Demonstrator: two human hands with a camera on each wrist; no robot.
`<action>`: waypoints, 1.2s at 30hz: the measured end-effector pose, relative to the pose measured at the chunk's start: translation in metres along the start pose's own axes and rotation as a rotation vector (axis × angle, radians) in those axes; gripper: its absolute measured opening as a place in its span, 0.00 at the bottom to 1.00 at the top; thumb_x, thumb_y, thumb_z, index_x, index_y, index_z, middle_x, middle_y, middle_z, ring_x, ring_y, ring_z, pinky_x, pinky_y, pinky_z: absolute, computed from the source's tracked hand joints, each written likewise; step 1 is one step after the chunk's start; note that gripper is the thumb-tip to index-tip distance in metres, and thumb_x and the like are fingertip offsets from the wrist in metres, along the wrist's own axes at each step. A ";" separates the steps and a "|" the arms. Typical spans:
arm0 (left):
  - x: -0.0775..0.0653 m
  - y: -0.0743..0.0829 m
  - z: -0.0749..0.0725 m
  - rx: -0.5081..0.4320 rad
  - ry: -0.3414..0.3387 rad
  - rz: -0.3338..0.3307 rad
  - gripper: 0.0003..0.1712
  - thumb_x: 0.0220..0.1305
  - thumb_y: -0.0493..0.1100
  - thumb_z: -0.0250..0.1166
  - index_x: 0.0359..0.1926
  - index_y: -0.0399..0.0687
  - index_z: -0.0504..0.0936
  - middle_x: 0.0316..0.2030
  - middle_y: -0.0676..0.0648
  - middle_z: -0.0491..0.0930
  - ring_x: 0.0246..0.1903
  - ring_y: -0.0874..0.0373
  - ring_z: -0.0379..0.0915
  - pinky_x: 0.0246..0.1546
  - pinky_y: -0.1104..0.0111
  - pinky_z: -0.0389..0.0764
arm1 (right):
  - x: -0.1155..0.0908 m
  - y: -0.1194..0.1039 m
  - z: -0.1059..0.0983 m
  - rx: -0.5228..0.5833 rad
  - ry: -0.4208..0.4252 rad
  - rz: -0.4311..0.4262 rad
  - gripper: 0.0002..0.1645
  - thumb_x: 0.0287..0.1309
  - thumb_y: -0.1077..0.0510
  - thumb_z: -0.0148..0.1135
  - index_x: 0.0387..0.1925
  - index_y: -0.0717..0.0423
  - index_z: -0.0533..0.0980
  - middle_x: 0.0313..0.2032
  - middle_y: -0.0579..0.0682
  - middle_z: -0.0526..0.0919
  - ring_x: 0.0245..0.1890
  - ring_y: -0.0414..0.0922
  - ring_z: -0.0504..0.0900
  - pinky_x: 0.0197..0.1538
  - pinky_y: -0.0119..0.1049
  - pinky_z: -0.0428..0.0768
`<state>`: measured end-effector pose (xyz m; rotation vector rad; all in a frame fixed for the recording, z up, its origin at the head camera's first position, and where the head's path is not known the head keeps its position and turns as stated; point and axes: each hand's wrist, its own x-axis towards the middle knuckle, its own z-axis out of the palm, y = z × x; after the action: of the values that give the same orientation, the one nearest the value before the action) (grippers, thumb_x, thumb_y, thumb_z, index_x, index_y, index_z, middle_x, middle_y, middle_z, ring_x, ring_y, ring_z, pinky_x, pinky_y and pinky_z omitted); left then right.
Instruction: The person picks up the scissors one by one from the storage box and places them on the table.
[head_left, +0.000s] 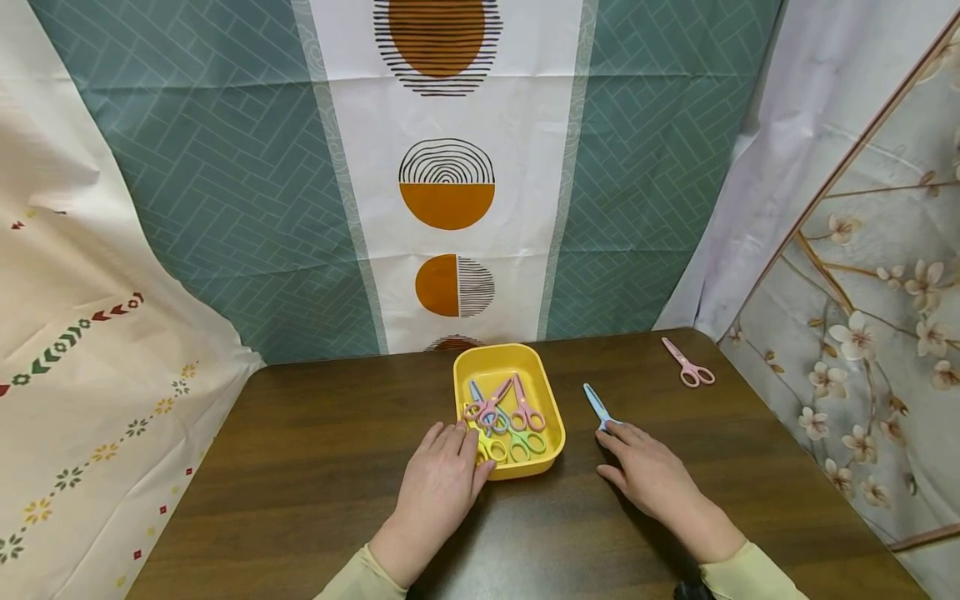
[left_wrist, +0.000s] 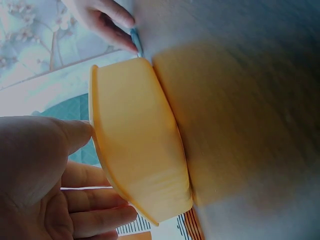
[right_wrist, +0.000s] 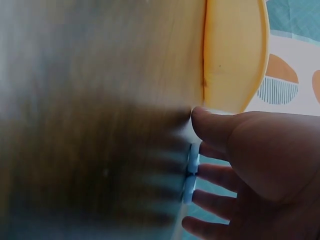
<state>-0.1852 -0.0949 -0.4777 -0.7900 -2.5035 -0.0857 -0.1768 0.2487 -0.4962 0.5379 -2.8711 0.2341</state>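
Observation:
My left hand (head_left: 441, 475) rests at the near left corner of a yellow tray (head_left: 553, 408). Its thumb touches the near rim and its relaxed fingers lie along the left side. In the tray are pink scissors (head_left: 527, 414), more pink ones over blue ones, green scissors (head_left: 527, 444) and yellow scissors (head_left: 492, 447), partly hidden by the hand. To the right of the tray, my right hand (head_left: 648, 471) lies over blue scissors (head_left: 596, 402) on the table. Its fingertips touch the handles, which they largely cover in the head view; the right wrist view shows loosely extended fingers.
Another pair of pink scissors (head_left: 688, 364) lies at the far right of the brown table (head_left: 330, 450). Patterned cloths hang behind the table, with a teal and white one (head_left: 480, 117) at the back and others at both sides.

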 end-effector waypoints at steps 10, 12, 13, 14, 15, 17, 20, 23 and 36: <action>0.001 0.000 0.000 0.008 0.009 0.005 0.31 0.76 0.60 0.72 0.57 0.35 0.86 0.55 0.36 0.89 0.57 0.44 0.87 0.69 0.48 0.80 | 0.006 0.018 0.002 0.008 0.029 -0.003 0.30 0.69 0.52 0.78 0.66 0.63 0.83 0.68 0.65 0.81 0.69 0.66 0.80 0.67 0.66 0.79; 0.001 0.000 0.000 0.007 0.011 0.006 0.30 0.76 0.60 0.72 0.57 0.35 0.86 0.54 0.36 0.89 0.57 0.44 0.87 0.69 0.48 0.80 | 0.008 0.021 0.002 0.006 0.028 0.006 0.30 0.69 0.52 0.77 0.66 0.63 0.83 0.69 0.65 0.81 0.69 0.66 0.80 0.67 0.67 0.78; 0.001 0.000 0.000 0.007 0.010 0.006 0.30 0.76 0.60 0.72 0.57 0.35 0.86 0.54 0.36 0.89 0.57 0.44 0.87 0.69 0.48 0.80 | 0.009 0.023 0.002 0.004 0.025 0.011 0.30 0.69 0.52 0.77 0.66 0.63 0.83 0.69 0.65 0.81 0.69 0.66 0.80 0.67 0.68 0.78; 0.001 0.000 0.001 0.009 0.009 0.005 0.30 0.76 0.60 0.72 0.57 0.35 0.86 0.54 0.36 0.89 0.57 0.44 0.87 0.69 0.48 0.80 | 0.010 0.025 0.002 0.004 0.021 0.016 0.30 0.70 0.52 0.77 0.66 0.63 0.83 0.69 0.66 0.81 0.69 0.66 0.80 0.66 0.69 0.78; 0.001 0.000 0.001 0.010 0.008 0.005 0.31 0.76 0.60 0.72 0.58 0.35 0.86 0.55 0.36 0.89 0.57 0.44 0.87 0.69 0.48 0.80 | 0.011 0.027 0.002 0.001 0.016 0.023 0.29 0.70 0.51 0.76 0.66 0.63 0.83 0.69 0.66 0.81 0.69 0.66 0.80 0.66 0.70 0.78; 0.001 0.000 0.001 0.011 0.004 0.004 0.31 0.76 0.60 0.72 0.58 0.36 0.86 0.55 0.36 0.89 0.58 0.44 0.87 0.69 0.49 0.79 | 0.012 0.031 0.003 0.002 0.007 0.037 0.30 0.71 0.51 0.75 0.66 0.63 0.83 0.69 0.66 0.80 0.69 0.66 0.79 0.66 0.70 0.77; 0.001 0.000 0.001 0.010 -0.001 0.002 0.31 0.76 0.60 0.72 0.58 0.36 0.86 0.55 0.36 0.89 0.58 0.44 0.87 0.70 0.49 0.79 | 0.014 0.038 0.003 0.005 0.009 0.046 0.29 0.72 0.51 0.75 0.66 0.64 0.83 0.69 0.66 0.80 0.69 0.67 0.79 0.66 0.70 0.77; 0.001 0.000 0.001 0.004 -0.004 -0.002 0.31 0.76 0.60 0.72 0.58 0.36 0.86 0.55 0.36 0.89 0.58 0.44 0.87 0.70 0.48 0.79 | 0.016 0.044 0.003 0.013 0.018 0.050 0.29 0.72 0.52 0.75 0.66 0.64 0.83 0.69 0.67 0.80 0.68 0.68 0.80 0.66 0.70 0.77; -0.001 0.000 0.003 -0.007 0.024 0.005 0.30 0.75 0.59 0.73 0.56 0.35 0.86 0.53 0.36 0.89 0.57 0.44 0.88 0.69 0.48 0.80 | 0.027 0.069 -0.002 -0.011 0.007 0.048 0.27 0.71 0.51 0.76 0.62 0.65 0.84 0.66 0.69 0.82 0.65 0.68 0.82 0.64 0.67 0.80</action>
<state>-0.1858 -0.0944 -0.4802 -0.7933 -2.4793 -0.1013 -0.2269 0.3036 -0.4961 0.4651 -2.8791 0.2271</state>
